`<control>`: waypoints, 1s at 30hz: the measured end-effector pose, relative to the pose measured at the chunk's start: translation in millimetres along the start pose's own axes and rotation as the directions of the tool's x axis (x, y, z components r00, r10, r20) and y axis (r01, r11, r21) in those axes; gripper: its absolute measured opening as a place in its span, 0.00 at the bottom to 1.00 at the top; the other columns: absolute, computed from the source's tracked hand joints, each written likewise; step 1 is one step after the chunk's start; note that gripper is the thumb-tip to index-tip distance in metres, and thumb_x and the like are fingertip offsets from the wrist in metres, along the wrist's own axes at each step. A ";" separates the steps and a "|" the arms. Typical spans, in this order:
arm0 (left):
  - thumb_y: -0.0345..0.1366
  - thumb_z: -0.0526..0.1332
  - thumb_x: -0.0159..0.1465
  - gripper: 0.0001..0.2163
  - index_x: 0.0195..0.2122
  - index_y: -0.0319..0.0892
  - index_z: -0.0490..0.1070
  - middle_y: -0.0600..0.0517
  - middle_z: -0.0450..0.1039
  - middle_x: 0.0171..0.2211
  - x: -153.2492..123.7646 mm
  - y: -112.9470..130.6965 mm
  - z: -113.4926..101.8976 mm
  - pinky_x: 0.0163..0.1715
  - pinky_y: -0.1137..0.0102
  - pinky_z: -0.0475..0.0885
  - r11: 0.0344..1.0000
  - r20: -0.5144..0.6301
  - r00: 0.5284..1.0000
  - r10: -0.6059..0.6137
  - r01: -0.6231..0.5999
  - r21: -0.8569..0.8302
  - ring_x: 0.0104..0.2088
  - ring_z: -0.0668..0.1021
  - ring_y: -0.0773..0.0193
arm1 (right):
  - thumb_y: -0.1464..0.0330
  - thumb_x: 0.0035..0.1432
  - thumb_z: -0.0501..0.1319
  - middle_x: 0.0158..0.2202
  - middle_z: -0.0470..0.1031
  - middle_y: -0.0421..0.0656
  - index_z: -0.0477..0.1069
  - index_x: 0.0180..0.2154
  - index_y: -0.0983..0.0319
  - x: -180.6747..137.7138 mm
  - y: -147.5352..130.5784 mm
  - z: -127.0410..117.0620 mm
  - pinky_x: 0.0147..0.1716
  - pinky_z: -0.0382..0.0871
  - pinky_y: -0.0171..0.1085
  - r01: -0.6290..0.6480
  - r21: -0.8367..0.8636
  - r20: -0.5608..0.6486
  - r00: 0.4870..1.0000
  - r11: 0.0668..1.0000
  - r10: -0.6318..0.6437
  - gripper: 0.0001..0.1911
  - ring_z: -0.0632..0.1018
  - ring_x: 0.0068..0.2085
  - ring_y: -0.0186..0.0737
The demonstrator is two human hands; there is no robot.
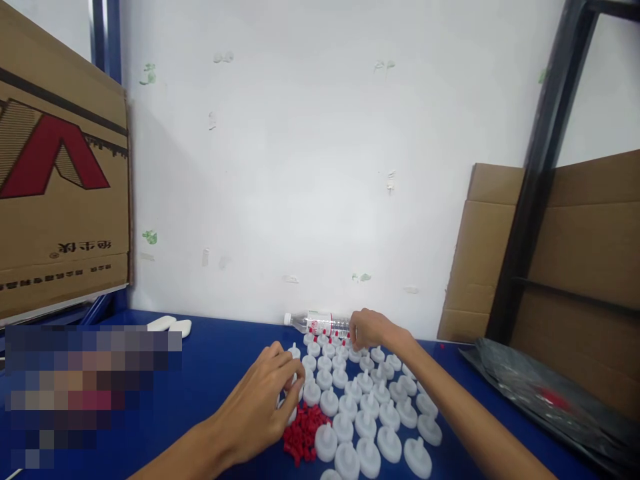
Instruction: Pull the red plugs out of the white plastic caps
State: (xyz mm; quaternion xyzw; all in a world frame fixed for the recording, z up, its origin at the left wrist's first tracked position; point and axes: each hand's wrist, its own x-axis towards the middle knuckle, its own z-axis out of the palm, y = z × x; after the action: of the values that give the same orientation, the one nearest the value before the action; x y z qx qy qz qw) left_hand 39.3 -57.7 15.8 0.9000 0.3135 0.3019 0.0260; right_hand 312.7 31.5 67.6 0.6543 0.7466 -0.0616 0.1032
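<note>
Rows of white oval caps with upright nozzles [366, 423] stand on the blue table. Several in the back row carry small red pieces [330, 340] on their tips. My right hand [371, 328] reaches to that back row, fingers closed and pointing down at a cap; whatever they grip is hidden. Beside the left edge of the rows is my left hand [267, 393], its fingers curled in toward the thumb, and I cannot see what is between them. Just right of its thumb lies a pile of loose red pieces [304, 432]. My left hand hides some caps.
A clear plastic bottle [320, 323] lies on its side against the white wall [300, 167]. Two white objects [170, 325] rest at the back left. A large carton [65, 220] stands left; dark plastic bags [545, 400] and cardboard [480, 253] are at right.
</note>
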 end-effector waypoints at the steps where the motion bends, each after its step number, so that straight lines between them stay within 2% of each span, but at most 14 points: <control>1: 0.31 0.51 0.71 0.08 0.37 0.44 0.68 0.51 0.71 0.33 0.5 -0.6 -0.6 0.44 0.60 0.67 1.000 -0.022 1.000 -0.008 0.008 0.002 0.37 0.71 0.57 | 0.62 0.68 0.62 0.53 0.73 0.47 0.70 0.54 0.62 0.5 0.9 -0.1 0.46 0.76 0.47 0.012 0.015 -0.002 1.000 1.000 -0.012 0.17 0.78 0.48 0.44; 4: 0.32 0.49 0.72 0.10 0.35 0.43 0.67 0.51 0.70 0.31 1.1 -1.9 -1.6 0.39 0.61 0.66 0.999 -0.078 0.996 -0.043 0.042 -0.010 0.36 0.69 0.57 | 0.62 0.67 0.62 0.53 0.73 0.47 0.70 0.54 0.62 -2.6 3.7 -5.3 0.46 0.76 0.47 0.047 0.041 -0.057 0.997 0.998 -0.045 0.17 0.78 0.47 0.44; 8: 0.33 0.48 0.72 0.11 0.35 0.43 0.66 0.50 0.69 0.31 1.8 -2.0 -2.1 0.38 0.62 0.66 0.997 -0.125 0.989 -0.077 0.077 -0.006 0.37 0.69 0.56 | 0.61 0.68 0.61 0.53 0.73 0.47 0.71 0.53 0.62 -18.7 4.8 -20.8 0.47 0.75 0.48 0.126 0.059 -0.213 0.971 0.990 -0.111 0.16 0.78 0.48 0.44; 12: 0.34 0.47 0.73 0.12 0.34 0.44 0.66 0.51 0.69 0.31 2.2 -0.9 -3.6 0.38 0.61 0.65 0.994 -0.174 0.979 -0.108 0.111 0.009 0.36 0.70 0.56 | 0.62 0.69 0.60 0.44 0.77 0.45 0.73 0.47 0.63 -37.8 -7.6 -32.9 0.42 0.75 0.43 0.289 0.089 -0.319 0.915 0.953 -0.248 0.11 0.79 0.41 0.40; 16: 0.39 0.47 0.74 0.13 0.34 0.44 0.66 0.52 0.68 0.29 1.9 -0.9 -4.3 0.36 0.62 0.64 0.984 -0.191 0.966 -0.174 0.178 0.004 0.33 0.71 0.57 | 0.66 0.67 0.62 0.33 0.80 0.41 0.74 0.37 0.61 -52.2 -33.6 -34.7 0.33 0.68 0.33 0.471 0.105 -0.327 0.848 0.876 -0.417 0.06 0.78 0.34 0.35; 20: 0.46 0.54 0.71 0.12 0.40 0.44 0.67 0.52 0.69 0.31 0.8 -1.9 -1.6 0.36 0.62 0.65 0.980 -0.142 0.970 -0.197 0.201 0.012 0.34 0.72 0.55 | 0.63 0.62 0.67 0.29 0.78 0.37 0.74 0.32 0.60 -73.7 -64.7 -36.0 0.27 0.60 0.32 0.596 0.066 -0.299 0.777 0.800 -0.554 0.08 0.76 0.30 0.34; 25: 0.45 0.53 0.72 0.13 0.36 0.43 0.66 0.52 0.70 0.32 0.6 -1.5 0.7 0.36 0.64 0.65 0.985 -0.107 0.980 -0.170 0.165 -0.052 0.33 0.73 0.57 | 0.65 0.68 0.63 0.29 0.76 0.37 0.71 0.36 0.60 -105.5 -98.3 -39.3 0.26 0.54 0.34 0.633 -0.080 -0.374 0.697 0.770 -0.612 0.08 0.71 0.28 0.33; 28: 0.43 0.54 0.71 0.12 0.33 0.43 0.66 0.53 0.71 0.30 1.4 -1.5 -0.5 0.34 0.66 0.64 0.976 -0.132 0.970 -0.203 0.190 -0.107 0.31 0.72 0.59 | 0.67 0.69 0.61 0.30 0.76 0.38 0.69 0.36 0.61 -109.9 -109.9 -36.0 0.24 0.51 0.35 0.603 -0.220 -0.411 0.656 0.767 -0.633 0.07 0.70 0.27 0.33; 30: 0.42 0.55 0.69 0.12 0.30 0.43 0.66 0.54 0.72 0.28 2.4 -1.9 -1.3 0.32 0.67 0.63 0.963 -0.129 0.959 -0.251 0.233 -0.137 0.29 0.72 0.60 | 0.67 0.68 0.61 0.31 0.77 0.39 0.69 0.35 0.61 -105.8 -113.2 -31.7 0.24 0.51 0.35 0.606 -0.250 -0.423 0.634 0.755 -0.648 0.07 0.71 0.27 0.33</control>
State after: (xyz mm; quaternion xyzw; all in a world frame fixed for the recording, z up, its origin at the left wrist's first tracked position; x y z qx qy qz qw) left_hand 39.0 -55.0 17.7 0.8272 0.4037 0.3794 0.0940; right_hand 211.4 -78.7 118.4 0.3425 0.9296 0.1037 -0.0876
